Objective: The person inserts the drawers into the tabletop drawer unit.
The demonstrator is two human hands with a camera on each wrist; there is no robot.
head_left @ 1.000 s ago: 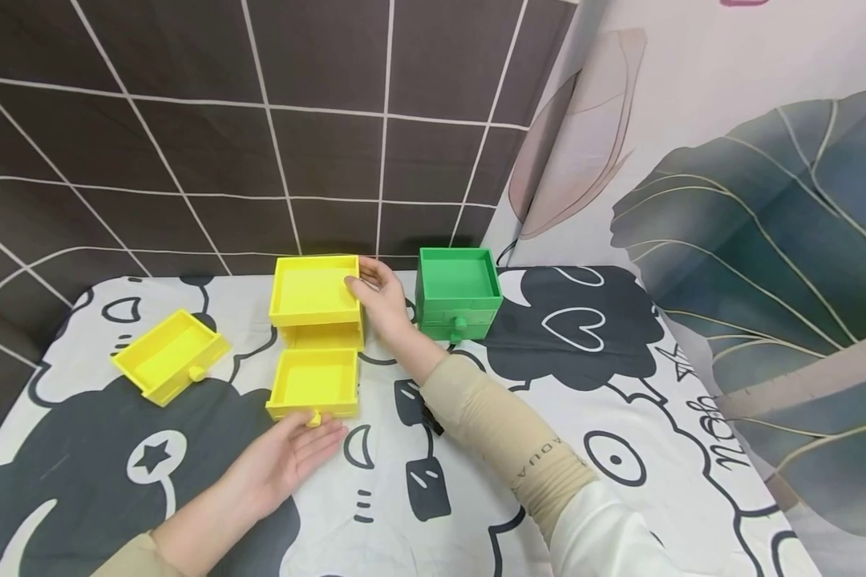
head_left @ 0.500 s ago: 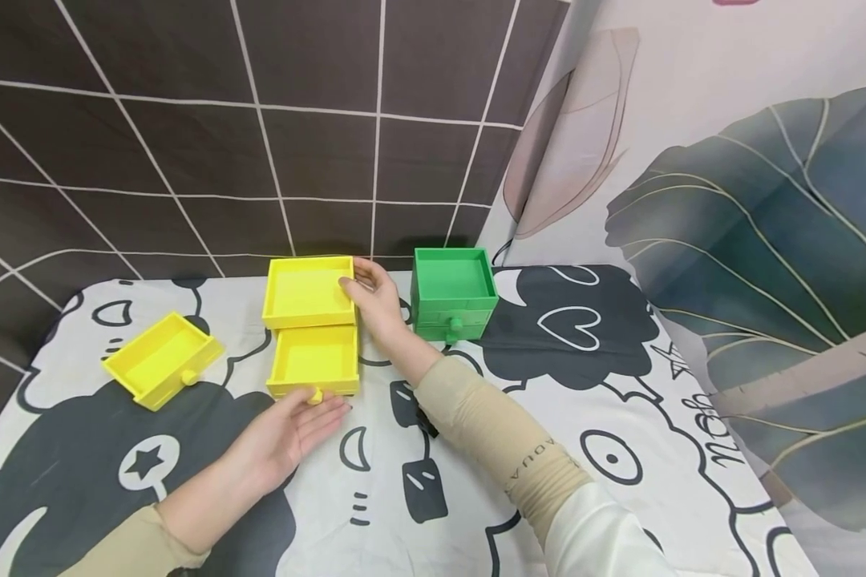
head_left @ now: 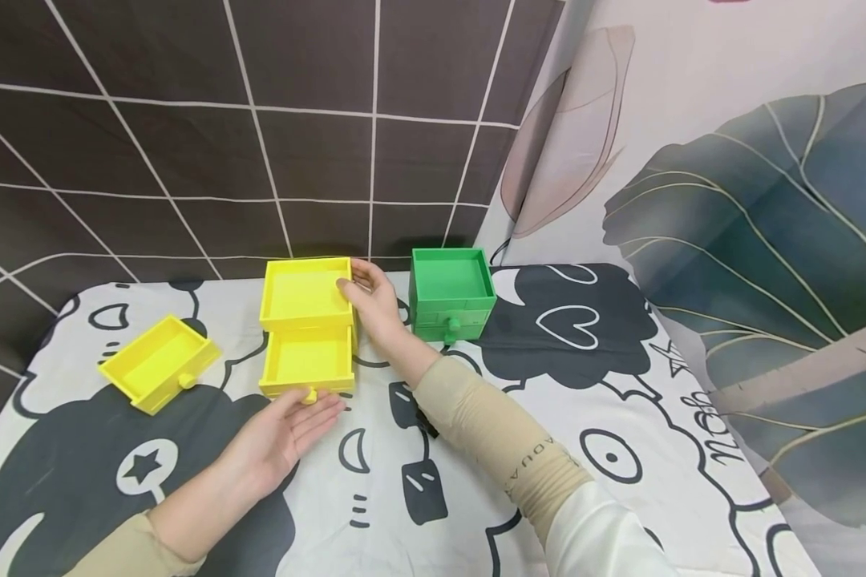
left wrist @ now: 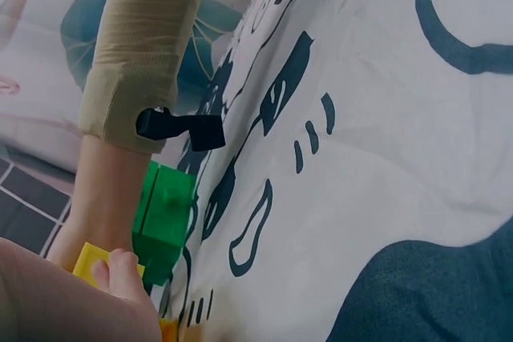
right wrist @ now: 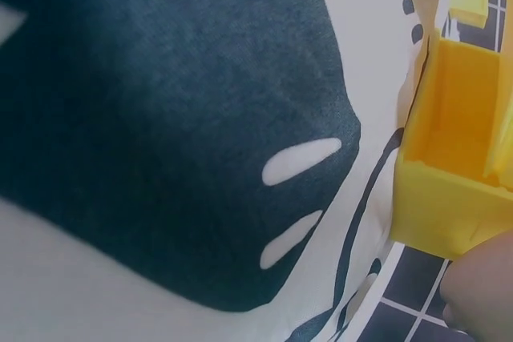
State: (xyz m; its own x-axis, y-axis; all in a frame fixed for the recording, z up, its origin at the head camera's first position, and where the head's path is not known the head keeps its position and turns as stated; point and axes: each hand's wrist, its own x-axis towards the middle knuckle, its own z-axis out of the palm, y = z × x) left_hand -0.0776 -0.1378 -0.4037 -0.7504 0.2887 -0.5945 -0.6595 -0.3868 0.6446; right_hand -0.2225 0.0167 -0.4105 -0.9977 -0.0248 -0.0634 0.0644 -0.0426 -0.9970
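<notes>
Head view: my straight-fingered left hand (head_left: 281, 441) is pushing the yellow drawer (head_left: 306, 358) deeper, seemingly nearer closed than before; my right hand (head_left: 378, 306) is gripping its cabinet (head_left: 303, 290).

Just right of my right hand (head_left: 375, 303) I see a green box (head_left: 452, 292) on a cartoon-print cloth (head_left: 375, 485), a dark gridded backdrop (head_left: 317, 152) beyond.

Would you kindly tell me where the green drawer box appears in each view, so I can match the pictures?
Head: green drawer box near the centre, to the right of the right hand.
Left wrist: green drawer box at lower left, partly behind the right forearm.
Right wrist: not in this picture.
Shared landmark: the patterned cloth, in all three.
</notes>
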